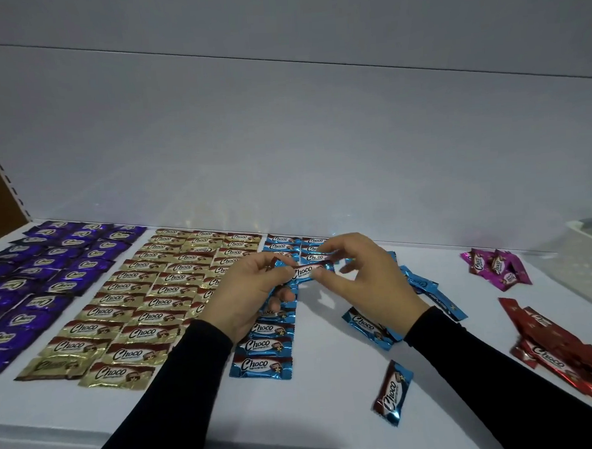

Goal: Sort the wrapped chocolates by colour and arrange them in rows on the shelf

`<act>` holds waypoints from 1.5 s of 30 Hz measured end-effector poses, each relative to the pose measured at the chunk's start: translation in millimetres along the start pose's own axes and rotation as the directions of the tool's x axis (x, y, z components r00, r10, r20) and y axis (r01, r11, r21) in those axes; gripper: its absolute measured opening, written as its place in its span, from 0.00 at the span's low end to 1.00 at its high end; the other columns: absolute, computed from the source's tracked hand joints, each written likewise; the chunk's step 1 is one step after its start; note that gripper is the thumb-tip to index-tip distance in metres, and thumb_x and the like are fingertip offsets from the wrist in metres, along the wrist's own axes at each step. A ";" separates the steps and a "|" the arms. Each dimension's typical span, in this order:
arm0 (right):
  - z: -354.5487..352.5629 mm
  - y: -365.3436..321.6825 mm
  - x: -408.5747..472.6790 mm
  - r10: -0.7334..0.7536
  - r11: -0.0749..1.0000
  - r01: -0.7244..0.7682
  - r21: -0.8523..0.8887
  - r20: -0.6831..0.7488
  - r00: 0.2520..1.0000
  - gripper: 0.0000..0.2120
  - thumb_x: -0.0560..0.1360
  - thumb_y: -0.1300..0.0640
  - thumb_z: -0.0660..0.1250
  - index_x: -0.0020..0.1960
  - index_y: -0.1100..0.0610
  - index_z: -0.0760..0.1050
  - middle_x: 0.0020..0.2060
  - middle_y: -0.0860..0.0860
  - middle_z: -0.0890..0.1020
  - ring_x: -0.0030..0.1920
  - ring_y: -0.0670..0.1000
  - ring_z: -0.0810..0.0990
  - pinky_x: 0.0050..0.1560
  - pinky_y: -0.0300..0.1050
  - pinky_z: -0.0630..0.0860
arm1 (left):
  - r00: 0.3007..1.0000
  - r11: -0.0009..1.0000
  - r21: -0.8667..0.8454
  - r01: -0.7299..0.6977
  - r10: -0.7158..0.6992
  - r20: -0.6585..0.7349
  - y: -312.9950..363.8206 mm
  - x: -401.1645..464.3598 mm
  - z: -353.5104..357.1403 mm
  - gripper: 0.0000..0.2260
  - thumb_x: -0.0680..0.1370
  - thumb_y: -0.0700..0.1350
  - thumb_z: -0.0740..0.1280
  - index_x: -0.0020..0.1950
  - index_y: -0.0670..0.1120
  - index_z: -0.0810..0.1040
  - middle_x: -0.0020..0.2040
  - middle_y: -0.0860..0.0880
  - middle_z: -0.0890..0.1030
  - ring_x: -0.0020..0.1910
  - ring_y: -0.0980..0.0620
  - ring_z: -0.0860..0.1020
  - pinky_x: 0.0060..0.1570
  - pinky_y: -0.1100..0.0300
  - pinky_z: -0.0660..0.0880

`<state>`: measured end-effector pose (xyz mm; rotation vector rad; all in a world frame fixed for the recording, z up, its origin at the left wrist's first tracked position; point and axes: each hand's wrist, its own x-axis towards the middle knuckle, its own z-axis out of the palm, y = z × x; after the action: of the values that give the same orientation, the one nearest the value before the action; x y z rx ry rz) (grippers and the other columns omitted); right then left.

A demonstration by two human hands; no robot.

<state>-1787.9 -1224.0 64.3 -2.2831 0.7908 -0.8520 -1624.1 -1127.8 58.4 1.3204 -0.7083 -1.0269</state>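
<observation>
White shelf [332,411] under me, pale back panel behind, and the sorting is well along. Purple chocolates [33,272] fill the far left in rows, gold ones [137,301] sit beside them in three columns, and the blue rows [263,346] run down the middle, each colour kept in its own block so the rows read cleanly.

Between both hands I hold one blue chocolate [307,271] just above the blue block. My left hand [253,291] pinches its left end and my right hand [355,276] pinches the right end between thumb and forefinger, label up. I hold it by the crimped ends so I can stretch the wrapper flat and square it with its neighbours before setting it down. My left hand's lower fingers curl round what seem to be more blue wrappers, though I cannot tell for certain.

Loose blue ones [428,293] lie scattered to my right, near at hand for feeding the second blue column, which I judge is the step under way. One stray blue piece [392,392] lies nearer the front edge. Farther right, a small pink pile [496,268] and a red heap [562,351] wait unsorted, beside a white basket [591,267].
</observation>
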 end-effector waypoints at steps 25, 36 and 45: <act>14.7 31.2 34.3 0.120 0.925 -0.038 -0.377 0.196 0.973 0.11 0.79 0.52 0.65 0.59 0.50 0.80 0.57 0.46 0.80 0.57 0.46 0.76 0.58 0.39 0.70 | 0.958 0.991 -0.134 -0.005 -0.033 -0.283 4.6 5.5 -6.3 0.05 0.82 0.44 0.65 0.53 0.46 0.80 0.45 0.46 0.86 0.29 0.55 0.76 0.25 0.65 0.70; 12.4 29.4 21.0 0.070 0.818 0.187 -0.543 0.418 0.906 0.22 0.83 0.42 0.50 0.59 0.53 0.77 0.58 0.49 0.74 0.57 0.50 0.71 0.62 0.53 0.69 | 0.959 0.993 -0.121 0.001 -0.035 -0.281 6.1 3.8 -5.6 0.05 0.81 0.45 0.66 0.52 0.46 0.81 0.42 0.47 0.86 0.30 0.55 0.77 0.24 0.65 0.70; 15.1 27.7 27.1 0.101 0.815 0.170 -0.554 0.425 0.900 0.23 0.83 0.42 0.48 0.58 0.53 0.77 0.58 0.50 0.74 0.58 0.50 0.70 0.63 0.52 0.69 | 0.955 0.991 -0.130 0.022 -0.059 -0.290 7.0 3.6 -5.0 0.04 0.81 0.46 0.67 0.52 0.47 0.80 0.43 0.47 0.86 0.33 0.54 0.77 0.27 0.64 0.71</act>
<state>-1769.2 -1256.4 46.2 -2.8785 0.8782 -0.0604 -1616.9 -1129.3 64.1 1.3459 -0.3875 -0.8688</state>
